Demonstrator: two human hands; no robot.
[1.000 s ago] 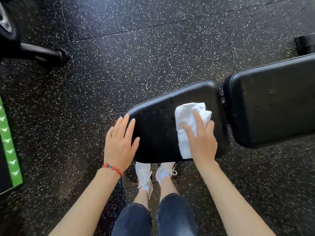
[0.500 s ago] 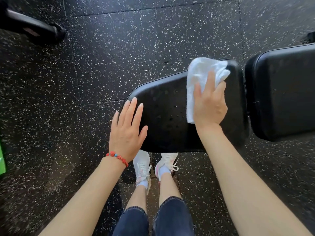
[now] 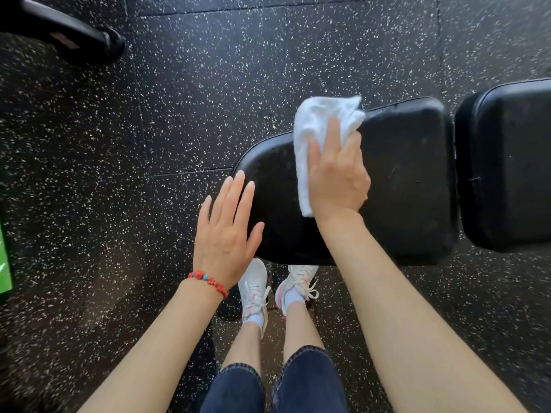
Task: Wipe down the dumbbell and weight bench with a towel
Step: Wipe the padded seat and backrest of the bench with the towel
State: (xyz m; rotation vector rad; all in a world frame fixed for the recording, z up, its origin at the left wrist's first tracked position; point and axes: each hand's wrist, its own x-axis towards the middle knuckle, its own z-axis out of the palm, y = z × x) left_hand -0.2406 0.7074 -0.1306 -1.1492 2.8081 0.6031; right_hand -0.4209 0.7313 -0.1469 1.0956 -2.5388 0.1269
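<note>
Right hand (image 3: 337,177): flat on white towel (image 3: 316,129), fingers straight, pressing it to the seat pad (image 3: 402,180) near its far edge (towel's far corner overhangs the pad).
Left hand (image 3: 225,231): fingers straight and spread, holding nothing, at the pad's left end.
Back pad (image 3: 512,165): right of the seat pad, narrow gap between.
Floor (image 3: 208,84): black speckled rubber.

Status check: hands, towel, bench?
Right hand pressing white cloth towel flat on black padded bench seat. Left hand open at seat's near end. No obstruction seen.
</note>
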